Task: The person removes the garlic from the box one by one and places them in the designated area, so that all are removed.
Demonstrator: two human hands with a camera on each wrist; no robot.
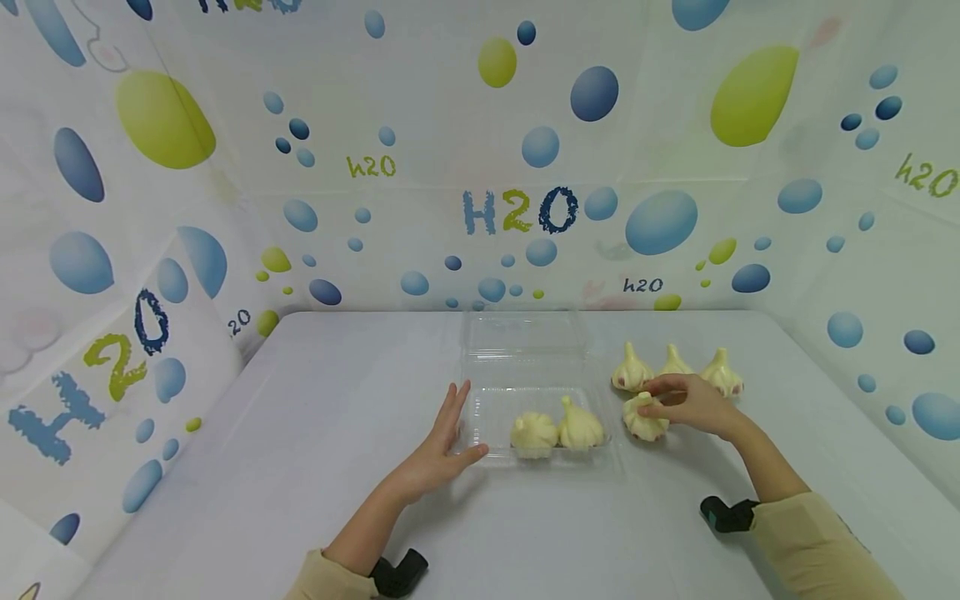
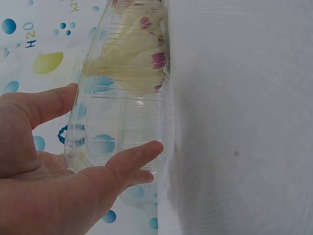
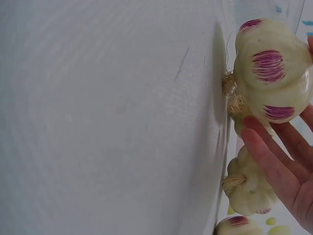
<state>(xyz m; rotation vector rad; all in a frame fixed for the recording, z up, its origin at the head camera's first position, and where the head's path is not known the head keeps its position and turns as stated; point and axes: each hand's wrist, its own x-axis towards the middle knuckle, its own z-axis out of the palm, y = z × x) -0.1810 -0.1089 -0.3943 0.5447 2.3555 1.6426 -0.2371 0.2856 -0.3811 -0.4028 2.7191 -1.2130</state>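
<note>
A clear plastic container (image 1: 491,417) with its lid (image 1: 525,333) laid back holds two garlic bulbs (image 1: 534,433) in its middle and right part. My left hand (image 1: 427,467) touches the container's left end, fingers spread; the left wrist view shows the thumb and fingers around the clear wall (image 2: 80,122). Right of the container, my right hand (image 1: 693,406) has its fingers at a garlic bulb (image 1: 645,418) on the table. In the right wrist view that bulb (image 3: 269,73), with purple streaks, sits by the fingers of my right hand (image 3: 288,171).
Behind my right hand stand three more garlic bulbs in a row, the left one (image 1: 631,368), the middle one (image 1: 675,361) and the right one (image 1: 722,373). The white table (image 1: 337,375) meets a patterned sheet (image 1: 420,233) at its back edge.
</note>
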